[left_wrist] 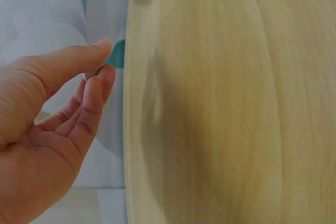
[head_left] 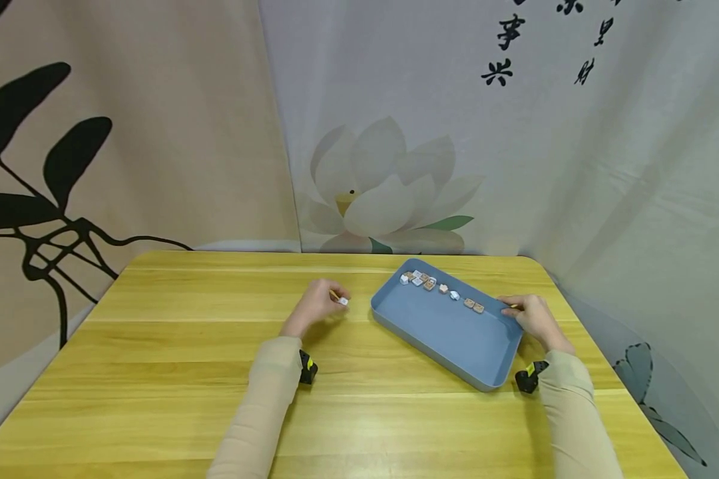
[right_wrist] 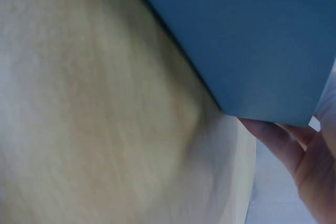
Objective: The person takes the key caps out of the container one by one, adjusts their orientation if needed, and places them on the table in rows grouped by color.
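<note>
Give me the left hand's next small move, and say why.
Probably carry the small white block rightward over the shallow blue rectangular tray: the left hand pinches it left of the tray, whose right end the right hand grips, and small white and brown pieces already lie inside.

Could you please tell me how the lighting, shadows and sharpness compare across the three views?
Head view: bright and fairly even, the tray crisp-edged, with a soft shadow by the left hand; left wrist view: a long, blurry-edged shadow on the table; right wrist view: dimmer and bluish, with soft wood grain and shade beside the tray.
</note>
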### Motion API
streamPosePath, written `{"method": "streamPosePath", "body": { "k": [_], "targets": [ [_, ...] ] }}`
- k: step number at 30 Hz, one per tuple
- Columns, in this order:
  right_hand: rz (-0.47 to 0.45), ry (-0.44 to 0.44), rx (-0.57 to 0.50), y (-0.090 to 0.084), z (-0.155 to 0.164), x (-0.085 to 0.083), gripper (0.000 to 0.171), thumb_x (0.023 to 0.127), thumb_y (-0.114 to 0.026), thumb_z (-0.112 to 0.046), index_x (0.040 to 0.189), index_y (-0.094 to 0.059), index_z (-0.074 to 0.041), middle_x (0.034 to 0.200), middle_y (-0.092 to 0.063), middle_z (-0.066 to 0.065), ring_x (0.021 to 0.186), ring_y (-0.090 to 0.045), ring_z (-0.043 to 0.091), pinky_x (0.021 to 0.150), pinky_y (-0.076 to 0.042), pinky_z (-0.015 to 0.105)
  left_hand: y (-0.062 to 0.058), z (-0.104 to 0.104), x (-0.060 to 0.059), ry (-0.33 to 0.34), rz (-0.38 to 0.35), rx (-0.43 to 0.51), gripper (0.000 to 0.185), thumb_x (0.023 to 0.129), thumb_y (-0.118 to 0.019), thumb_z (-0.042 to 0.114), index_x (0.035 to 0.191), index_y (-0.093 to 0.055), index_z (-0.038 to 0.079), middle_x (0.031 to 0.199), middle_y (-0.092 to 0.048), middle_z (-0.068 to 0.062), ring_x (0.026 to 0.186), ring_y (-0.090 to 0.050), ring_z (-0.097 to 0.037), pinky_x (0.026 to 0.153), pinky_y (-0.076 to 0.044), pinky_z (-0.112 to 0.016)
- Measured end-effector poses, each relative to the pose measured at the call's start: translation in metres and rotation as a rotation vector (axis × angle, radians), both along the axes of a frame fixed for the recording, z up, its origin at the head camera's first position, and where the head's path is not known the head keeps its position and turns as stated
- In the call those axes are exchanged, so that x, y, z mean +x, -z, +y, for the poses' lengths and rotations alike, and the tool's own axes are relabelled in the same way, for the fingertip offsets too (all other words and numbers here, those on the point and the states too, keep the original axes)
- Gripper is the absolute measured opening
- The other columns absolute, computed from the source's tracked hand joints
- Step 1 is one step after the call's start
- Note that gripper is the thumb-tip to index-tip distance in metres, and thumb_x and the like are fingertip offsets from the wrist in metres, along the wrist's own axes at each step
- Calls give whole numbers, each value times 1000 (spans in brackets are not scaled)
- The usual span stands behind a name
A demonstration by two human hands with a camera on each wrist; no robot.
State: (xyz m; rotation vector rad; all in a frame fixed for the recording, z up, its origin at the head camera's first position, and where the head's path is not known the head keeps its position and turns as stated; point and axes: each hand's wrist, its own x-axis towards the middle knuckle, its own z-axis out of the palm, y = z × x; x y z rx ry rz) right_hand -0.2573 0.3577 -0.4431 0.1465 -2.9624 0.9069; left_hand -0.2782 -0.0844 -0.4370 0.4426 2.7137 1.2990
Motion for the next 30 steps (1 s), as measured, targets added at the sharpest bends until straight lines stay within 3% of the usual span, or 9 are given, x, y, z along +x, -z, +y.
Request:
{"method": "streamPosePath", "body": {
  "k": [7, 14, 20, 30],
  "targets": [
    [3, -14, -3, 1, 1, 0, 29, 90, -61, -1, 118, -64, 4, 121, -61, 29, 110, -59, 45, 84, -54, 49, 8, -12, -3, 19, 20, -38, 22, 76, -74, -4, 98, -71, -5, 92, -71, -17, 79, -66, -20, 66, -55, -24],
    [22, -25, -6, 4, 0, 0, 28, 89, -61, 0, 117, -65, 5, 119, -61, 30, 109, -60, 45, 84, -54, 50, 11, -22, -2, 20, -15, -84, 16, 76, -74, -2, 92, -74, -3, 91, -73, -15, 80, -66, -20, 67, -54, -26],
    [28, -23, -7, 4, -1, -1, 28, 89, -61, 1, 117, -65, 5, 119, -61, 30, 109, -59, 46, 86, -53, 52, 9, -26, -3, -5, -46, -131, 16, 78, -75, 4, 94, -74, 1, 94, -73, -12, 87, -67, -22, 72, -55, -29],
    [33, -77, -20, 3, -5, -3, 28, 90, -61, -1, 117, -66, 3, 118, -62, 29, 107, -61, 44, 85, -54, 52, 6, -27, 0, -12, -61, -131, 21, 78, -74, 0, 99, -71, 0, 96, -70, -14, 84, -62, -22, 65, -51, -26]
  ]
}}
